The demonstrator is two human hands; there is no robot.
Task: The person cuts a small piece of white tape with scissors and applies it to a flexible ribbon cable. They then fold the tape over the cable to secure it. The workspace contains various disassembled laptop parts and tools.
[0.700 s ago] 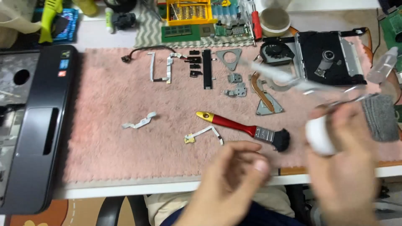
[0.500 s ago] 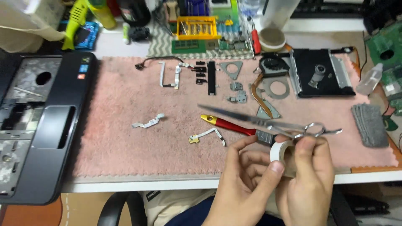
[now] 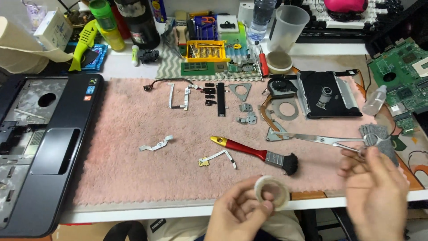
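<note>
Tape roll (image 3: 272, 192), small and pale, pinched between thumb and fingers of left hand (image 3: 243, 214) at near table edge, hole facing up toward camera. Scissors (image 3: 330, 140) gripped by their loops in right hand (image 3: 374, 192), just right of roll, blades closed, long axis running left and slightly far over pink mat (image 3: 133, 169), above red-handled brush (image 3: 256, 154).

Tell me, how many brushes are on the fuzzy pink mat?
1. The red-handled brush lies near the mat's front edge, just beyond the left hand holding a tape roll. More could hide in the clutter behind.
</note>
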